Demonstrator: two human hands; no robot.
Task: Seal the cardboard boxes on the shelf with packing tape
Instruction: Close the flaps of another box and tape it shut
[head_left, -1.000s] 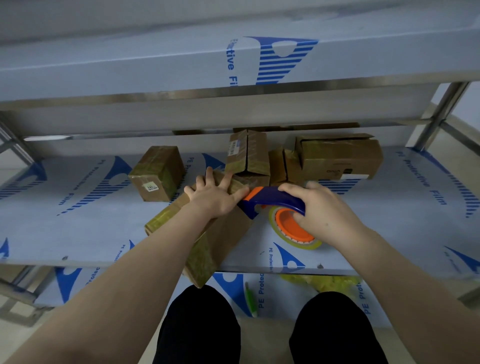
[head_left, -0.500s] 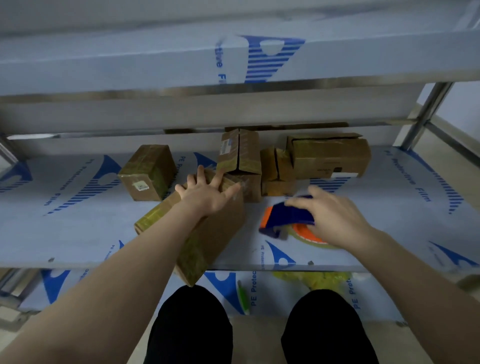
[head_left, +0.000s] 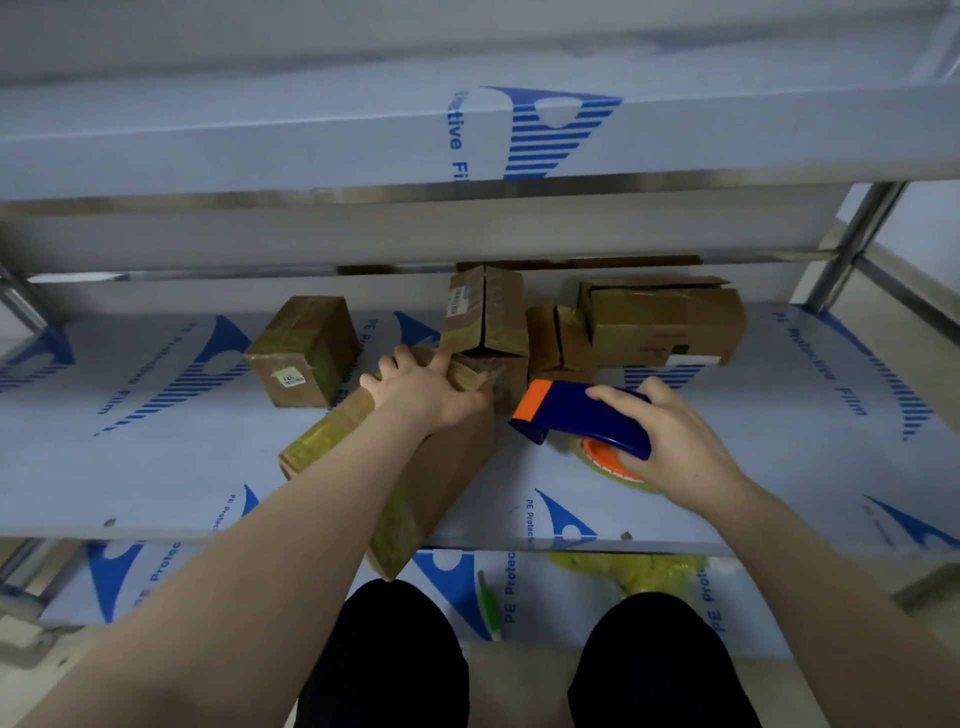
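The long box (head_left: 441, 467) lies on the shelf (head_left: 156, 467). Its long axis runs from the overhanging near-left corner to the far right. The left hand (head_left: 423, 395) presses flat on its far end, fingers spread. The right hand (head_left: 675, 441) grips the tape dispenser (head_left: 587, 415), whose orange nose points left, just beside the box. The nose sits higher than half a second earlier.

shelf (head_left: 156, 467): smooth plastic protective film, pale, printed blue, faint sheen. upright post (head_left: 852, 244) and front rail (head_left: 363, 196): bare metal, brushed, dull shine. long box (head_left: 441, 478): matt brown cardboard, ends wrapped in glossy yellowish tape, wrinkled. small box (head_left: 306, 353): same cardboard, taped faces shiny, white paper label. tape dispenser (head_left: 587, 415): hard glossy blue plastic, orange plastic front plate. tape roll (head_left: 605, 457): clear yellowish film, orange core. trousers (head_left: 395, 660): black matt cloth.
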